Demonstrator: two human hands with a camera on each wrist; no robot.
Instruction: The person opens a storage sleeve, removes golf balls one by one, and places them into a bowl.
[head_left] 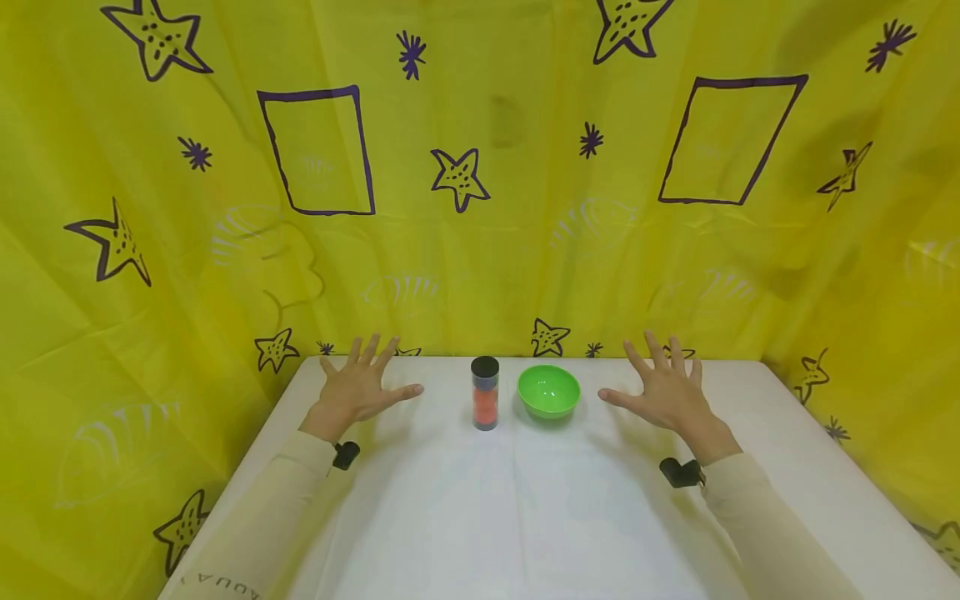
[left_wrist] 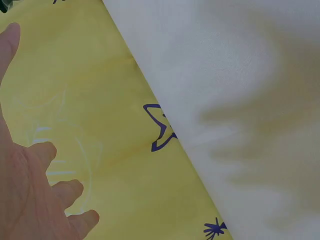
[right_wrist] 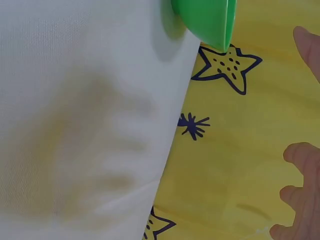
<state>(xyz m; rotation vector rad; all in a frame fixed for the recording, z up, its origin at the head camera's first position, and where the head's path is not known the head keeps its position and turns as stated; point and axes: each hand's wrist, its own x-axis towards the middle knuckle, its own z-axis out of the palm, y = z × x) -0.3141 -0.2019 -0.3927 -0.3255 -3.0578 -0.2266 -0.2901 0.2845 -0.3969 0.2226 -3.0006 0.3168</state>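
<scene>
A clear cylinder with a black lid (head_left: 485, 393) stands upright near the table's far edge, with orange-red contents showing through its side. Just right of it sits a green bowl (head_left: 549, 392), its inside facing up. My left hand (head_left: 356, 390) is spread above the table, left of the cylinder and apart from it. On the other side my right hand (head_left: 663, 393) is spread with its thumb toward the bowl, holding nothing. In the right wrist view, part of the green bowl (right_wrist: 207, 20) shows at the top; fingers of the right hand (right_wrist: 305, 200) appear at the right edge.
A white table (head_left: 517, 517) spreads out below both hands. Behind it and along both sides hangs a yellow curtain (head_left: 465, 258) with purple stars and outlined rectangles. Each wrist carries a small black device, such as the left one (head_left: 346, 455).
</scene>
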